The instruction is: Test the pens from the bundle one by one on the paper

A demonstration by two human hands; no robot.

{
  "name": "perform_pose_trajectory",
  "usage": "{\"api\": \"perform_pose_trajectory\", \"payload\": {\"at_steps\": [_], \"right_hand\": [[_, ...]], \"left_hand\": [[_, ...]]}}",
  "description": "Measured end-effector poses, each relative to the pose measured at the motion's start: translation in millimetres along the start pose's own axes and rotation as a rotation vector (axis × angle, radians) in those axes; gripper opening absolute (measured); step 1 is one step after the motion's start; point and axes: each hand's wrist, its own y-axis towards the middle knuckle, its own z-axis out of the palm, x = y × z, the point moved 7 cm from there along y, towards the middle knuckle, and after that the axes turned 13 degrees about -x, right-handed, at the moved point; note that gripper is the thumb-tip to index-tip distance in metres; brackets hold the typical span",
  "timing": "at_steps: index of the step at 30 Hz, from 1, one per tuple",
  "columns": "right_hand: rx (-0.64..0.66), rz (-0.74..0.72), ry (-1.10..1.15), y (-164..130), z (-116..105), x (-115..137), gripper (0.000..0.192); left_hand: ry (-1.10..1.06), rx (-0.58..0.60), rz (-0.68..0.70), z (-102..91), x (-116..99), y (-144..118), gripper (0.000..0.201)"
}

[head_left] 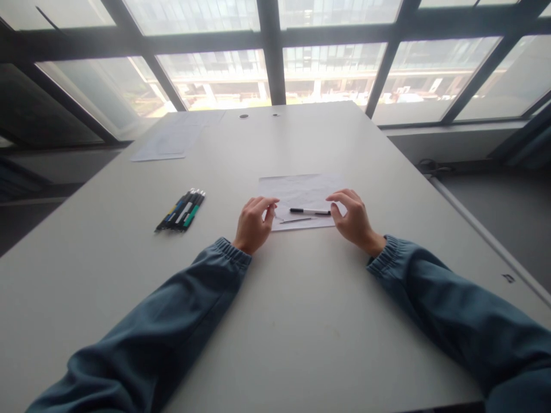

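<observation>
White paper [301,192] lay flat at the centre of the frame on the grey table [301,321], with a black-and-white pen [310,211] resting across its lower part. The left hand [253,223] sat loosely curled at the sheet's left edge, holding nothing; the right hand [353,218] was half open, fingertips at the pen's right end, firm hold not confirmed. A bundle of pens [181,210] lay apart at centre left.
</observation>
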Motion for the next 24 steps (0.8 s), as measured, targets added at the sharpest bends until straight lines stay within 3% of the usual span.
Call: {"api": "perform_pose_trajectory", "payload": {"at_steps": [12,24], "right_hand": [[-0.094,-0.052,0.055,1.0,-3.2,-0.1,0.02],[-0.048,-0.037,0.01,0.4,1.0,-3.3,0.017]], "left_hand": [[-0.016,0.02,0.068,4.1,-2.0,-1.8,0.016],[-0.028,0.016,0.097,6.5,1.6,-4.1,0.015]]}}
